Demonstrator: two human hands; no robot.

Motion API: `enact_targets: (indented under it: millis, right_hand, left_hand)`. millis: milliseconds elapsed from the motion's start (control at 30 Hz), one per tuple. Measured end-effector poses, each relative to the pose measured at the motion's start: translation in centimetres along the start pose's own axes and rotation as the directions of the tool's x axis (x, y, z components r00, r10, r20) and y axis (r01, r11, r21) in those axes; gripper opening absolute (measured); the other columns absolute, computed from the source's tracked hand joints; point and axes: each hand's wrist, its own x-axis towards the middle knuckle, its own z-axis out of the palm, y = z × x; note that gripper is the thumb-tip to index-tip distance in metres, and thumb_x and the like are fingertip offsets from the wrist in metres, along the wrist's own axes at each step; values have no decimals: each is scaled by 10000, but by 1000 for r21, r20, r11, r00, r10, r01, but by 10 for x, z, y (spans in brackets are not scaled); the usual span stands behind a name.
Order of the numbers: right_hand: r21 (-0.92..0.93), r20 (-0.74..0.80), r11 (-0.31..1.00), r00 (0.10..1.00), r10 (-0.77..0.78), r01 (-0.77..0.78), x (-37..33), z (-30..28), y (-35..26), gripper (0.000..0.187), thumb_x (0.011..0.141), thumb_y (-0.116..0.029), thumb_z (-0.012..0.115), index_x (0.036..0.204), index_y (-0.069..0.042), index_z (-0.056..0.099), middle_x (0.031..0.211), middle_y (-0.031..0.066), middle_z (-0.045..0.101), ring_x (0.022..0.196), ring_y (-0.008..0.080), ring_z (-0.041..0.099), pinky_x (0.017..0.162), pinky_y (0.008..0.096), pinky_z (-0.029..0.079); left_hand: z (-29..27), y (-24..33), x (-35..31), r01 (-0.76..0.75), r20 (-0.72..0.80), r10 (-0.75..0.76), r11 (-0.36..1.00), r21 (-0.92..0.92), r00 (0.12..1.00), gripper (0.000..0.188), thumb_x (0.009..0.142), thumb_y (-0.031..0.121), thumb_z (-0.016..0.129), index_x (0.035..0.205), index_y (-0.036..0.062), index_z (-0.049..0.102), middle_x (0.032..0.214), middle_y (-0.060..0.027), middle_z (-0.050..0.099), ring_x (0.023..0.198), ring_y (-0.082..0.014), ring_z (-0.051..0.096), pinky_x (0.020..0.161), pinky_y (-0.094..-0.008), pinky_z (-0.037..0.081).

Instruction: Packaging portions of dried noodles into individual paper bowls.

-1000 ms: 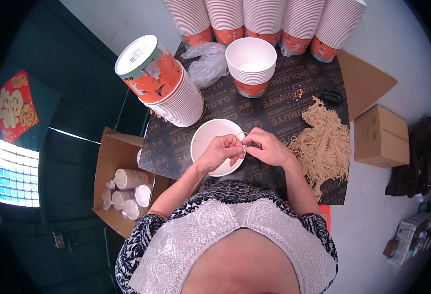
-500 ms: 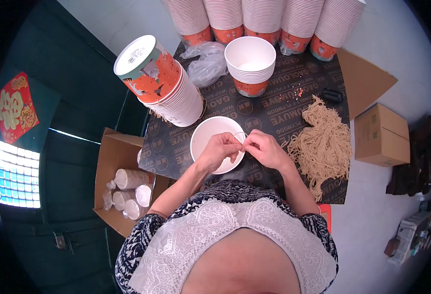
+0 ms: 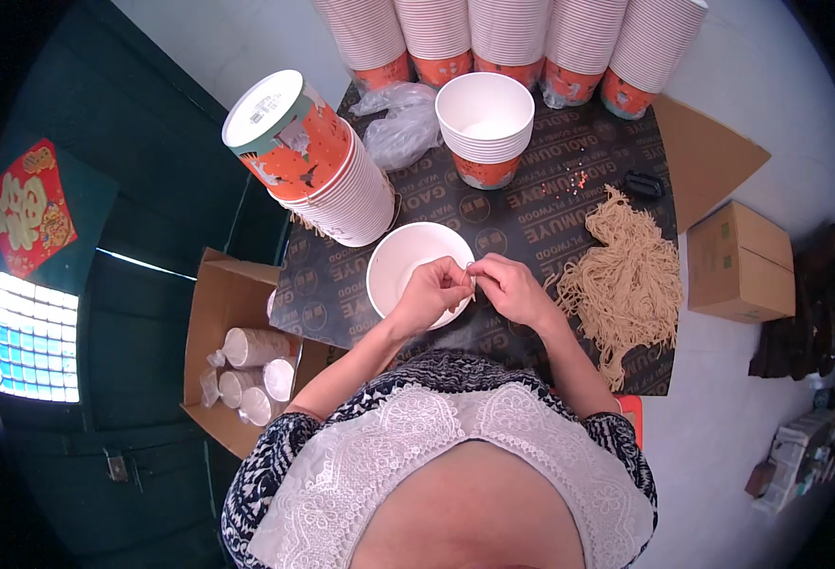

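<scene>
A white paper bucket (image 3: 386,269) stands mouth up at the table's near edge. Over its right side my left hand (image 3: 431,294) is closed in a pinch on a short piece of string (image 3: 473,281). Just right of it, my right hand (image 3: 515,292) pinches the same string, fingertips almost touching those of the left. The thin string shows only in part between the fingers. A tangled heap of tan string (image 3: 624,284) lies to the right of my right hand.
An overturned stack of orange-patterned buckets (image 3: 327,161) stands at left, a shorter upright stack (image 3: 485,123) behind. Tall wrapped stacks (image 3: 508,33) line the far edge. A plastic bag (image 3: 398,133), a black object (image 3: 643,184) and an open carton (image 3: 218,332) are also around.
The string loop that stood up between my fingers has become smaller, drawn in close to the fingertips. My hands stay in nearly the same place; the bucket has barely shifted.
</scene>
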Motion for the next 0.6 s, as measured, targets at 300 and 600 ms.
enact_targets:
  millis: [300, 600]
  right_hand:
    - [-2, -15, 999, 999, 42, -42, -3, 10, 0, 133, 838, -12, 584, 951, 27, 642, 839, 149, 624, 773, 299, 630, 679, 343, 492]
    - [-14, 2, 999, 999, 34, -34, -1, 13, -1, 176, 848, -19, 570, 1002, 21, 645, 875, 155, 632, 804, 301, 628, 706, 355, 493]
  left_hand:
    - [8, -2, -7, -204, -77, 324, 744, 637, 943, 100, 830, 3, 632, 844, -4, 533, 771, -118, 605, 632, -180, 599, 581, -291, 478]
    - [7, -11, -9, -206, -126, 518, 536, 819, 846, 132, 799, 21, 638, 908, -10, 572, 794, -184, 628, 695, -323, 647, 608, -374, 509]
